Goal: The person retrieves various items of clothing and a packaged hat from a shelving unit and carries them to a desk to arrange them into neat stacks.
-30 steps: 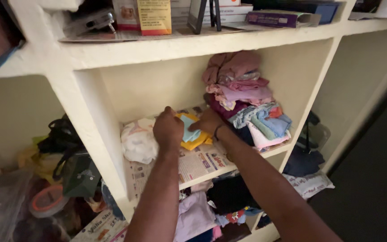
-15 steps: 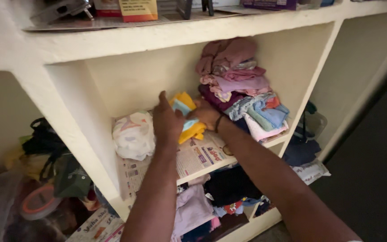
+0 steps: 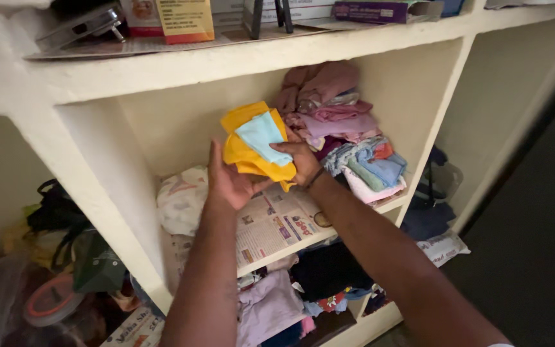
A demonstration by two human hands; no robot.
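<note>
A folded yellow cloth (image 3: pixel 246 154) with a light blue cloth (image 3: pixel 261 135) on top is held up in front of the middle shelf compartment. My right hand (image 3: pixel 300 160) grips the bundle from the right, thumb over the blue cloth. My left hand (image 3: pixel 227 183) supports it from below and the left, palm up. Under the bundle lies newspaper lining (image 3: pixel 277 225) on the cream shelf (image 3: pixel 380 207).
A tall stack of folded pink, purple and blue clothes (image 3: pixel 348 128) fills the compartment's right side; a white patterned bundle (image 3: pixel 180 199) sits at its left. Boxes (image 3: pixel 184 19) stand on the shelf above. Clothes (image 3: pixel 271 305) fill the lower shelf; bags (image 3: pixel 65 231) crowd the left compartment.
Both hands have lifted the yellow and blue cloths up off the newspaper-lined shelf; the bundle now sits higher, in front of the compartment's back wall.
</note>
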